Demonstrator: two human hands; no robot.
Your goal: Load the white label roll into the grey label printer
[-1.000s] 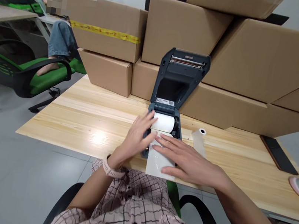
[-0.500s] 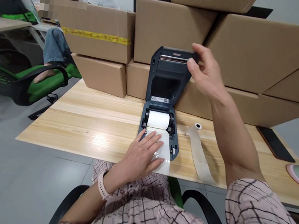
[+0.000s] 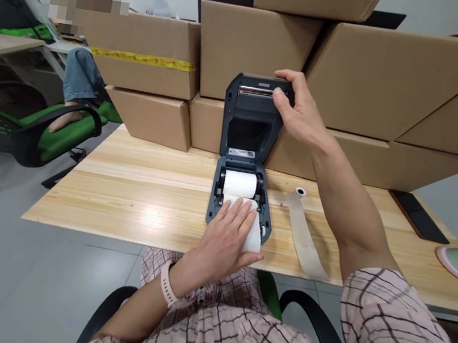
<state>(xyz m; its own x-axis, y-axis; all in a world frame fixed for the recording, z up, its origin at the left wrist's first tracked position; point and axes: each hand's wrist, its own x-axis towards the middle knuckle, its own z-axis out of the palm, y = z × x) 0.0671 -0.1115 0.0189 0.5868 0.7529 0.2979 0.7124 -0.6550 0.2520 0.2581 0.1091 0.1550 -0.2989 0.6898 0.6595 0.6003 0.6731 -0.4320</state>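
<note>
Across the pale wood desk [image 3: 123, 190], clock directions run from the opened dark printer [image 3: 241, 165] and its white paper roll [image 3: 239, 184]. The left hand [image 3: 225, 240] lies flat at six over the paper strip [image 3: 254, 238], fingers slightly apart; at one, the right hand [image 3: 301, 116] has its fingers clamped on the raised lid [image 3: 255, 109]. Cardboard boxes [image 3: 256, 44] stack from ten to two. A small roll [image 3: 300, 191] trailing a pale strip [image 3: 307, 240] sits near at three; farther out, a flat dark object [image 3: 418, 216]. Around nine, a person's bare foot [image 3: 64, 119] rests on a green chair [image 3: 71, 134]; grey floor [image 3: 25, 267] spreads at eight.
</note>
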